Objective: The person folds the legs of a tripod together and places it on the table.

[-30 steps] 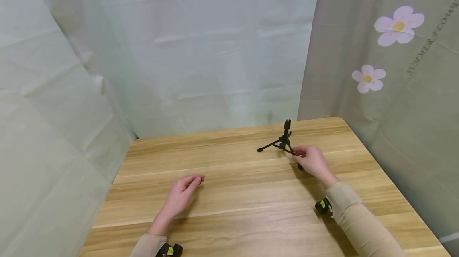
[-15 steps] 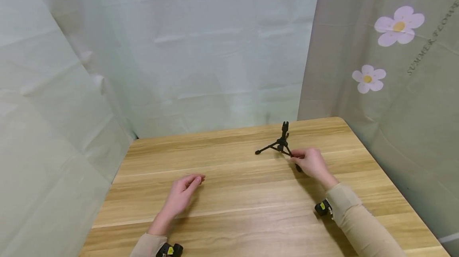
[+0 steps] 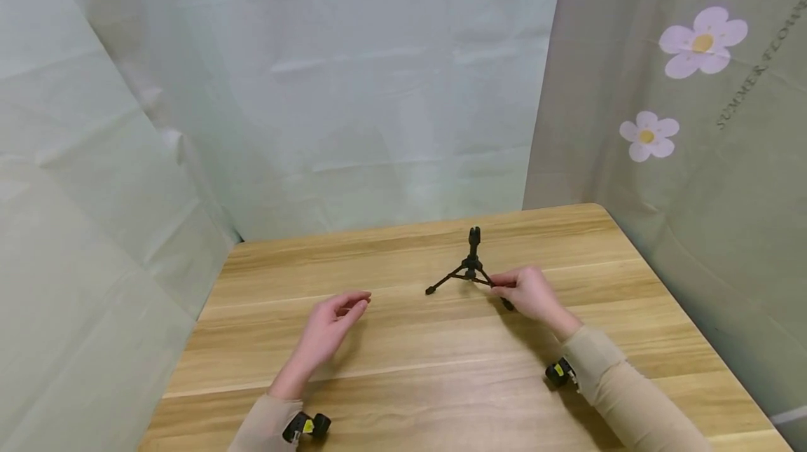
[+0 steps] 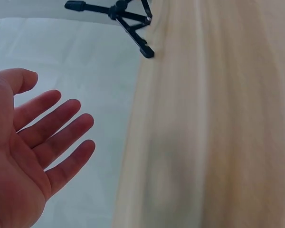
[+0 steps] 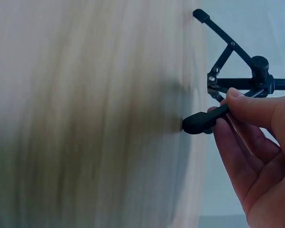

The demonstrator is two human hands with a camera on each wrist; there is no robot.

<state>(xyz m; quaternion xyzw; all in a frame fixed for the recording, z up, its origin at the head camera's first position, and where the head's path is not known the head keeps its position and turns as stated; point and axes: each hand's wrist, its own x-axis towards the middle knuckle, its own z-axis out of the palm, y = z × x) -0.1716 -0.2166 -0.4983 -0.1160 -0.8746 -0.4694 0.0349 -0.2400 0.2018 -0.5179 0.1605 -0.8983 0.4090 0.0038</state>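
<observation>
Right hand (image 3: 529,292): thumb and fingers pinch one leg of the black tripod (image 3: 471,266), just above its foot (image 5: 195,123). Tripod is upright, legs splayed, at the far half of the tabletop (image 3: 403,389), a bit right of centre (can't tell if every foot touches the wood). Left hand (image 3: 324,329): fingers spread and slightly bent, thumb apart, over the tabletop, nearer the person and left of the tripod, not touching it. Small black cameras (image 3: 557,371) on both wrists, beige sleeves (image 3: 637,396). Pale curtain (image 3: 378,87) behind, flower-print curtain (image 3: 586,122) at right.
</observation>
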